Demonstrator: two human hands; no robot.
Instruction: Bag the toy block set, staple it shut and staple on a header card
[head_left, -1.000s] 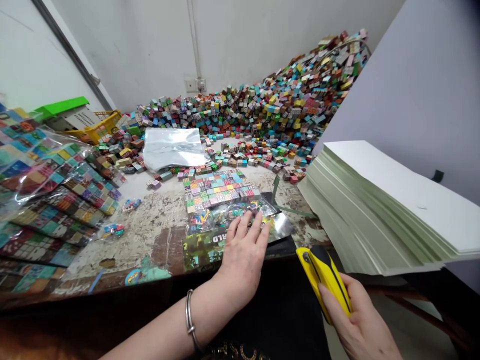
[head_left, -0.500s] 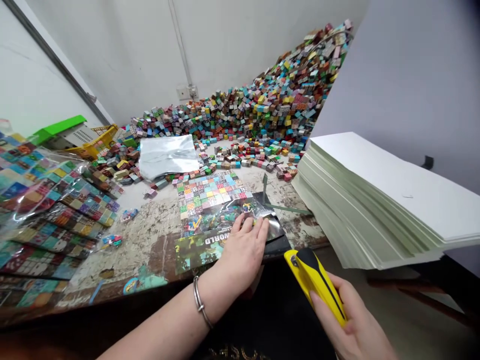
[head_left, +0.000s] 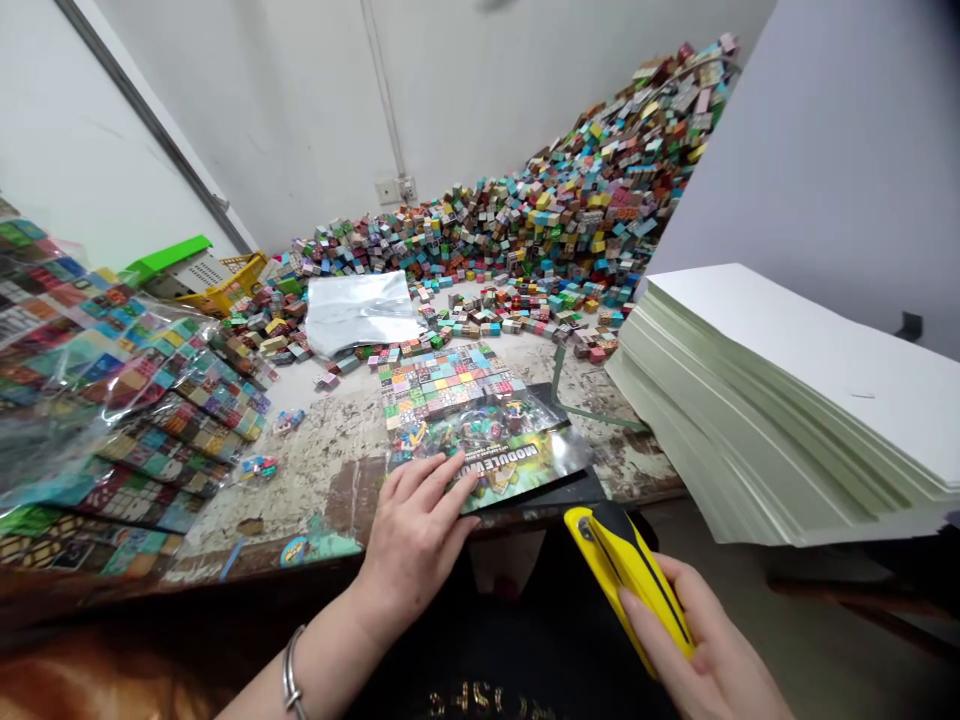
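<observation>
My right hand [head_left: 709,640] grips a yellow and black stapler [head_left: 630,580] in front of the table edge, its nose pointing up and away from me. Flat on the printed header card [head_left: 536,465] rests my left hand [head_left: 420,530], fingers stretched out over the card's left part. The card lies at the lower end of a clear plastic bag [head_left: 450,385] filled with rows of patterned cubes and some small colourful pieces. Whether the card is fastened to the bag, I cannot tell. Beneath the card's right side shows a black flat piece [head_left: 577,488].
A long pile of loose cubes [head_left: 480,230] runs along the wall. Filled bags [head_left: 172,430] are heaped at the left. Tall stacked white sheets [head_left: 795,350] stand at the right. An empty clear bag [head_left: 360,310], a basket [head_left: 221,290] and two small packets [head_left: 259,467] lie behind.
My left hand has moved left along the header card, uncovering its right part. The stapler stays in my right hand in nearly the same place. The view has shifted slightly left.
</observation>
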